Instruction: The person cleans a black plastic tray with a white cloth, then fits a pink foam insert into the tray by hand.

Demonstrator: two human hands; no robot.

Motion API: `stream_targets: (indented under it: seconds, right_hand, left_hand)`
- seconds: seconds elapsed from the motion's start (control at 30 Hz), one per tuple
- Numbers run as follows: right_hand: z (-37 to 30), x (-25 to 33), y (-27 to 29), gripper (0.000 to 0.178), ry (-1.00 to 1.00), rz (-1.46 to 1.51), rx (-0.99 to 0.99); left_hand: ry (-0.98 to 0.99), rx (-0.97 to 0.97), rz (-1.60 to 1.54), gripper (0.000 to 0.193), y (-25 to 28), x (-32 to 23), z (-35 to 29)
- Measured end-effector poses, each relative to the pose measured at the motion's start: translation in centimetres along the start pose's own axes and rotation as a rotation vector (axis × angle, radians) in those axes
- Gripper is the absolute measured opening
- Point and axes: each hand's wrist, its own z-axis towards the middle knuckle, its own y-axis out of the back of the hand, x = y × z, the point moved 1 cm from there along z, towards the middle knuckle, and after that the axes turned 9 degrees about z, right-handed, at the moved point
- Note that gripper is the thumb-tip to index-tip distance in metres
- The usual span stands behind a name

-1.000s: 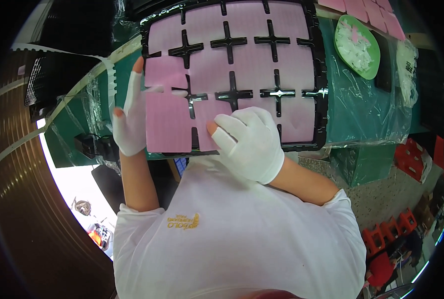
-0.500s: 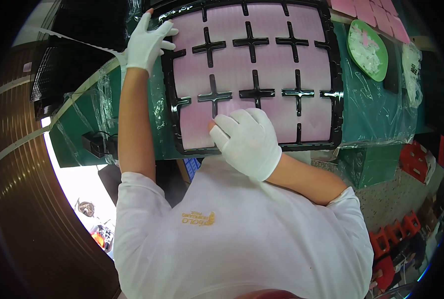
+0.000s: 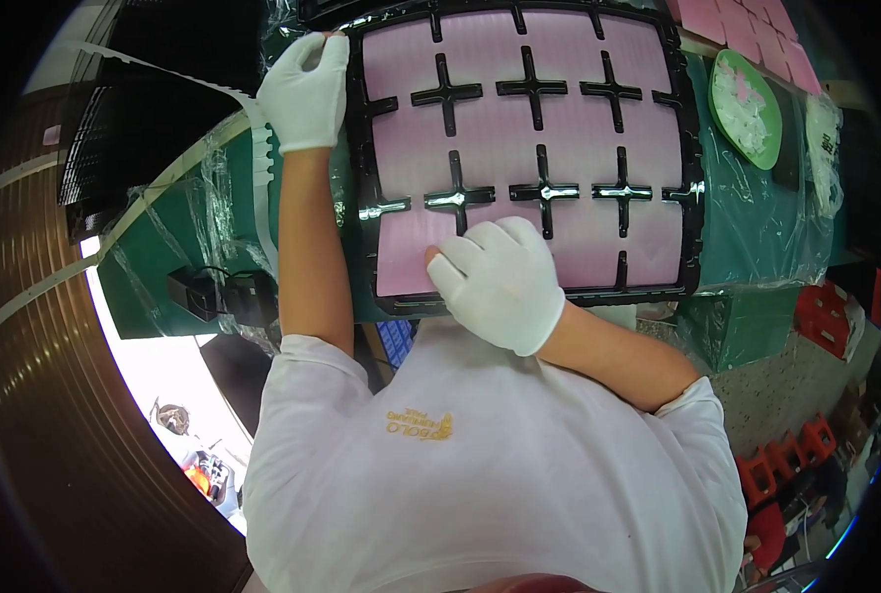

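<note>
In front of me lies a black plastic tray (image 3: 689, 198) with cross-shaped raised dividers (image 3: 529, 87) over pale pink sheet material (image 3: 495, 128). My left hand (image 3: 307, 99), in a white glove, is at the tray's far left corner. Its fingers are curled into a pinch with bare fingertips showing, and what lies between them is hidden. Over the near rim, left of middle, is my right hand (image 3: 500, 285), also gloved in white. Its fingers are curled inward above the pink surface, one bare fingertip showing; whatever they hold is out of sight.
At the right, a green plate (image 3: 768, 138) holds white and pink scraps. Pink sheets (image 3: 747, 35) lie beyond it, and a clear plastic bag (image 3: 824, 148) is beside it. A white notched strip (image 3: 262, 178) hangs left of my arm, near a black box (image 3: 193, 293).
My left hand has gone from spread fingers to a curled pinch at the corner. Tray, hands and shirt sit farther right in the picture, with the view also shifting.
</note>
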Motion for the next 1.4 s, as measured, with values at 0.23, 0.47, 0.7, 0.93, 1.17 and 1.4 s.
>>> stream_targets:
  seconds: [0.23,0.47,0.7,0.93,1.17,1.4]
  right_hand:
    - [-0.1,-0.2,2.7,0.052,0.102,0.125,-0.379]
    - [-0.6,0.2,2.3,0.061,0.103,0.169,-0.365]
    - [-0.5,0.2,4.1,0.061,0.12,0.175,-0.403]
    - [-0.5,0.3,3.1,0.056,0.13,0.19,-0.375]
    - [0.2,0.7,-0.2,0.021,0.011,0.225,-0.238]
    - [0.1,0.4,-1.3,0.011,-0.106,0.085,0.17]
  left_hand:
    - [0.244,0.341,-0.102,0.051,4.0,-3.5,-2.1]
    - [0.198,0.286,0.151,0.072,3.1,-4.8,-1.4]
    - [0.231,0.427,0.115,0.068,4.5,-6.0,-5.9]
    - [0.465,0.394,-0.367,0.039,1.4,-5.7,-1.2]
    - [0.149,0.271,-0.249,0.067,-0.4,-0.4,2.4]
    - [0.067,0.114,-0.035,0.051,-2.0,-0.9,0.9]
